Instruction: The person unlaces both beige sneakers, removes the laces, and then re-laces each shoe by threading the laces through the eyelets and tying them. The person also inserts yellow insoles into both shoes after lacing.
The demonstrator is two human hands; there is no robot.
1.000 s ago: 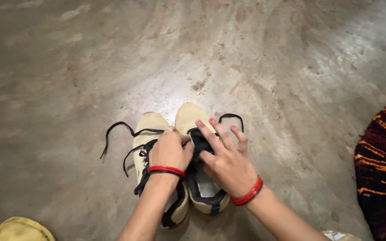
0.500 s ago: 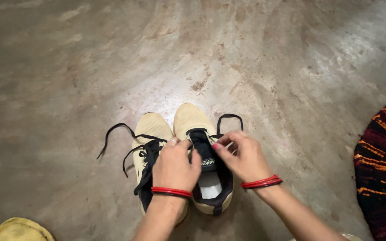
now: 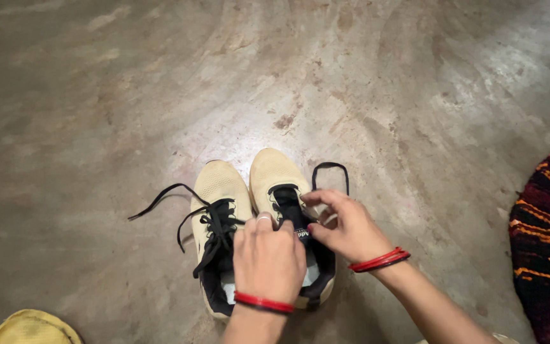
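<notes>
Floor inventory, placed relative to the pair of shoes, left to right:

1. Yellow cloth (image 3: 33, 328): well to the left of the pair, at the bottom edge of my view.
2. Loose black lace (image 3: 160, 202): trails left from the left shoe across the floor (image 3: 97, 127).
3. Left shoe (image 3: 219, 191): cream, laced, touching its partner.
4. Left hand (image 3: 268, 258): red bangle at the wrist, lies over the seam between the shoes; fingers curled together, but I cannot tell what they pinch.
5. Right shoe (image 3: 275, 172): cream, black tongue showing, lace looping off to its right.
6. Right hand (image 3: 345, 226): red bangles; thumb and fingertips pinch at the tongue and lace.
7. Striped rug (image 3: 549, 248): well to the right.

Handling note, as I judge it: hold the tongue flat and draw the lace evenly.
</notes>
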